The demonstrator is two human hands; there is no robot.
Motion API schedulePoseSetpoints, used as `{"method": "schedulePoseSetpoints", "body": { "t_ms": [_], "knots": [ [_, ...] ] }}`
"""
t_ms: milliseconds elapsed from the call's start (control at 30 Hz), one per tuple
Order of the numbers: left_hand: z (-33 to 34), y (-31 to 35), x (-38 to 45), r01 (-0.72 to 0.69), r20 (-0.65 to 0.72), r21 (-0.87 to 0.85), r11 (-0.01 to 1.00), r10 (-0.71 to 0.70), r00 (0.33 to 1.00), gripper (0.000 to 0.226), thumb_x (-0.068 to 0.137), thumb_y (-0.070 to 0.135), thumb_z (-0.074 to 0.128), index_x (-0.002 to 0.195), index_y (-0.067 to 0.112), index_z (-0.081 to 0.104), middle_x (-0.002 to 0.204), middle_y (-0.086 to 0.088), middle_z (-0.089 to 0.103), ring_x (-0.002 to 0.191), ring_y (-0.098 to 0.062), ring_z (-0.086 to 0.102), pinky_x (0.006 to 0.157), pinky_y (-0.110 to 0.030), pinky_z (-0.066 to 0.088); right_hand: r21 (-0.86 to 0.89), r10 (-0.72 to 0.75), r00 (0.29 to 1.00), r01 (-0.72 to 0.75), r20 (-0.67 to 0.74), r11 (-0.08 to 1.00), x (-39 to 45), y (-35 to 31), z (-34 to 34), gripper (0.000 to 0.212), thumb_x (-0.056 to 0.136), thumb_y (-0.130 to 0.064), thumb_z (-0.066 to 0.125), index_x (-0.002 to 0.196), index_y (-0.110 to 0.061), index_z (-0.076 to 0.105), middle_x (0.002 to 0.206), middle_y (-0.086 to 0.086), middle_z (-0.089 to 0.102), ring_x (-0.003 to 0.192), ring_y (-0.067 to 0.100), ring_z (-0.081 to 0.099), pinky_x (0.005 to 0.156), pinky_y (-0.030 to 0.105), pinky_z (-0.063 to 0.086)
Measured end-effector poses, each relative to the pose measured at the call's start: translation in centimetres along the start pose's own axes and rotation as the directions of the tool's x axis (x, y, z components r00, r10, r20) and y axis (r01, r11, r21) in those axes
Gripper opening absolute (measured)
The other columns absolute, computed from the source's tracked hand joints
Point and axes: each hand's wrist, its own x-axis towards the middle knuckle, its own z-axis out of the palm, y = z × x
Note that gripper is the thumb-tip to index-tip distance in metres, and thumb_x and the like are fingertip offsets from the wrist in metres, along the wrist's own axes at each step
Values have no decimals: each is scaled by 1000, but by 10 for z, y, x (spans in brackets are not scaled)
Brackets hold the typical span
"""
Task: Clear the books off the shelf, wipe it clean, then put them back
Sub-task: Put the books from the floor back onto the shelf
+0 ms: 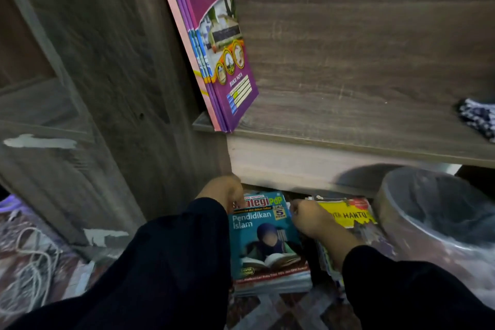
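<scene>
Down on the floor, my left hand (223,190) pinches the top left corner of the blue book (265,238), which lies on top of a pile. My right hand (312,218) curls onto its top right corner. Beside it lies a yellow book (351,213). Up on the shelf (361,120), purple notebooks (214,43) lean against the left wall. A spotted cloth (479,118) sits at the shelf's right edge.
</scene>
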Motion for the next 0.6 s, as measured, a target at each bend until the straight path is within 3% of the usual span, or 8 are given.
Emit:
{"method": "schedulePoseSetpoints", "body": {
  "t_ms": [133, 267, 333, 500, 600],
  "knots": [
    [37, -22, 56, -36, -71, -77, 996, 30, 997, 35, 89, 9, 63, 122, 1, 56, 125, -14, 61, 115, -30, 60, 99, -39, 48, 9, 43, 987, -45, 157, 999, 23, 11, 40, 32, 91, -16, 48, 118, -2, 60, 123, 18, 61, 114, 30, 58, 88, 30, 47],
    [76, -50, 140, -13, -83, -277, 961, -10, 997, 50, 76, 5, 73, 123, 4, 57, 126, -10, 61, 115, -28, 59, 102, -42, 47, 43, 156, 956, -171, 249, 984, 47, 26, 78, 31, 91, -16, 52, 117, -1, 60, 120, 16, 63, 108, 26, 61, 74, 25, 43],
    [86, -51, 126, 23, -75, -324, 946, -50, 996, 47, 80, 7, 71, 125, 3, 56, 128, -11, 59, 118, -28, 56, 104, -41, 45, 65, 159, 943, -185, 292, 981, 56, 33, 92, 30, 94, -16, 48, 118, -1, 57, 120, 16, 62, 104, 25, 61, 72, 23, 40],
    [99, -51, 135, 78, -70, -500, 863, -130, 989, 51, 84, 1, 66, 132, 0, 49, 131, -14, 56, 122, -29, 54, 104, -36, 44, 132, 162, 957, -197, 240, 972, 68, 44, 108, 31, 97, -11, 40, 120, 4, 55, 121, 17, 61, 111, 27, 59, 72, 21, 37],
    [100, -52, 146, 132, -11, -648, 750, -182, 983, 51, 79, -7, 68, 128, -1, 53, 126, -16, 60, 117, -32, 57, 103, -45, 45, 171, 200, 959, -236, 203, 957, 72, 45, 111, 30, 96, -11, 43, 117, 5, 57, 118, 19, 63, 109, 28, 60, 71, 21, 36]
  ]
}}
